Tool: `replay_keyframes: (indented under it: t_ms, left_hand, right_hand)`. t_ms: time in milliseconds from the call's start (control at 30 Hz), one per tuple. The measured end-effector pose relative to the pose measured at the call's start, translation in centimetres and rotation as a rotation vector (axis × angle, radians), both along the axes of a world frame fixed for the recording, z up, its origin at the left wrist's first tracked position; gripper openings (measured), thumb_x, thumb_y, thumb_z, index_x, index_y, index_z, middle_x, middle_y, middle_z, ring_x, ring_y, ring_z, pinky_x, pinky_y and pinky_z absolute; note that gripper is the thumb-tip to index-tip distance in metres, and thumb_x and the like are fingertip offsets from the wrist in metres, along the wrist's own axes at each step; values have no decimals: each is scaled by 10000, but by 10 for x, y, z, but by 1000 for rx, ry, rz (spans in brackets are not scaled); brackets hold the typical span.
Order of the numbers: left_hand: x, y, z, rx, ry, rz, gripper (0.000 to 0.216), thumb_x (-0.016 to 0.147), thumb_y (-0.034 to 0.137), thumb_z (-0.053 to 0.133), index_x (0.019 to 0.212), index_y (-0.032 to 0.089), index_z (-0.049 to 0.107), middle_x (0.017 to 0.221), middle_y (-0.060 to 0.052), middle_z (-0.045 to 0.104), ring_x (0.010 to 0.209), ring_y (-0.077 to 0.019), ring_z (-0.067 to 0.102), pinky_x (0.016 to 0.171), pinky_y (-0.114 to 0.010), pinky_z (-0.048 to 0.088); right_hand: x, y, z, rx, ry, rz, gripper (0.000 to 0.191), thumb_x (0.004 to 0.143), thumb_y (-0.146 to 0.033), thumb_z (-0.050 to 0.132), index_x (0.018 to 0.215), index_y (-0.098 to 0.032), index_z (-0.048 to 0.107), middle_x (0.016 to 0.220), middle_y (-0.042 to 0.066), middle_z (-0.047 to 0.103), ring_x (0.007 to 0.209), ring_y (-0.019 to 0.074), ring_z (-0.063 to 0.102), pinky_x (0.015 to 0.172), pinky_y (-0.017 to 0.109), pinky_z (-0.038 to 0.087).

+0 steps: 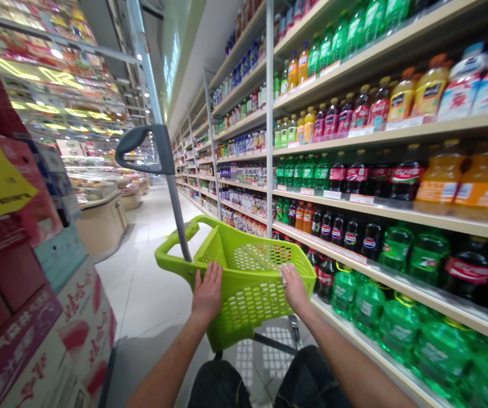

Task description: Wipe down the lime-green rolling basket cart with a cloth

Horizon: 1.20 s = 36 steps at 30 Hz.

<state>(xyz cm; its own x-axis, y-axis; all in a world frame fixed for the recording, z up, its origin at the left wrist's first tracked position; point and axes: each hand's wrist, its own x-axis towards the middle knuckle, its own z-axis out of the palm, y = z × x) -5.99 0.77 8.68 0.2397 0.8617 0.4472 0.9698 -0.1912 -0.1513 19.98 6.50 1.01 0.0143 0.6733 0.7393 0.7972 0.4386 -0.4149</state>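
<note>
Your left hand (pixel 208 292) lies flat, unclenched, on the near side of the green basket cart (pixel 250 275) before your knees (pixel 218 385); your right hand (pixel 296 290) grasps a white wad (pixel 284 274) at its rim. The cart's bottom is hidden; shelves (pixel 320 145) alongside hold bottles (pixel 428 253) of soda and juice.

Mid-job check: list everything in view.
Basket trolley: one, lime green, centre
Pull handle: one, grey, above basket's left end
Shelves: several, beige, right
Bottles: many, mixed colours, on the shelves
Cartons: several, red, pink, white, left
Sign: one, yellow, left edge
Counters: several, beige, beyond cartons
Lights: several, yellow, upper left
Tiled floor: one, white, below
Knees: two, dark-trousered, bottom centre
Left grip: one, bare, flat on basket's near wall
Right grip: one, bare, at rim, something white there
</note>
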Motion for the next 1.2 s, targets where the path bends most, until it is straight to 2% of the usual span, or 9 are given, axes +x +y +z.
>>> replay_keyframes:
  t_ms: [67, 167, 267, 433, 533, 667, 733, 933, 1200]
  left_hand:
    - [-6, -5, 3, 31, -15, -36, 615, 689, 68, 318, 1301, 123, 342, 1396, -65, 297, 1311, -207, 194, 1074, -474, 88]
    - [-23, -10, 13, 189, -115, 67, 579, 712, 88, 318, 1289, 106, 349, 1383, -89, 331, 1306, -196, 210, 1084, -436, 83]
    - [-43, -8, 24, 304, -218, 257, 573, 725, 107, 324, 1297, 68, 314, 1384, -135, 316, 1307, -226, 201, 1068, -478, 108]
    - [-59, -1, 27, 267, -181, 265, 576, 726, 129, 336, 1300, 77, 311, 1371, -142, 338, 1302, -252, 210, 1028, -564, 131]
    - [-62, -2, 20, 321, -165, 218, 579, 730, 117, 317, 1309, 93, 301, 1381, -134, 321, 1305, -242, 205, 1030, -568, 101]
    - [-56, -3, 11, 428, -199, 182, 605, 721, 100, 325, 1322, 67, 263, 1395, -151, 281, 1315, -234, 175, 1047, -528, 94]
    - [-48, -1, 7, 457, -191, 138, 605, 719, 93, 332, 1320, 60, 269, 1392, -152, 285, 1314, -224, 181, 1058, -492, 99]
    - [-37, 7, 6, 411, -72, 61, 530, 741, 101, 323, 1267, 70, 382, 1360, -136, 348, 1275, -225, 284, 1067, -466, 89]
    - [-24, 6, 2, 341, -10, 14, 561, 715, 60, 307, 1272, 57, 373, 1367, -115, 338, 1285, -220, 261, 1070, -471, 88]
  right_hand:
    - [-5, 3, 0, -18, 47, 1, 497, 695, 39, 335, 1088, -133, 585, 1218, 132, 517, 1204, 214, 395, 1003, 456, 318]
    - [-58, 1, 13, -37, 46, 154, 521, 690, 39, 342, 1144, -116, 545, 1263, 147, 471, 1218, 216, 377, 1008, 435, 320]
    - [-135, -10, 43, -58, 22, 323, 531, 697, 31, 365, 1190, -110, 502, 1308, 146, 419, 1245, 213, 334, 1022, 424, 301]
    - [-206, -23, 90, -8, -36, 505, 533, 709, 12, 415, 1228, -103, 460, 1334, 140, 387, 1274, 207, 275, 1039, 399, 272]
    - [-184, -20, 86, -15, -115, 493, 567, 684, 38, 427, 1218, -147, 471, 1336, 113, 394, 1279, 201, 266, 1036, 411, 269]
    - [-132, -7, 63, -139, -84, 266, 537, 664, 87, 387, 1120, -141, 557, 1295, 136, 440, 1261, 213, 304, 1028, 457, 262]
    - [-131, -2, 59, -150, -52, 232, 539, 661, 93, 372, 1116, -126, 560, 1294, 151, 437, 1257, 215, 310, 1026, 454, 270]
    - [-184, -8, 76, 23, -124, 463, 538, 714, 34, 410, 1229, -113, 459, 1319, 146, 407, 1268, 200, 289, 1030, 388, 290]
    - [-108, -7, 59, -212, -126, 191, 486, 685, 68, 390, 1106, -106, 561, 1274, 168, 454, 1232, 206, 353, 1022, 409, 279]
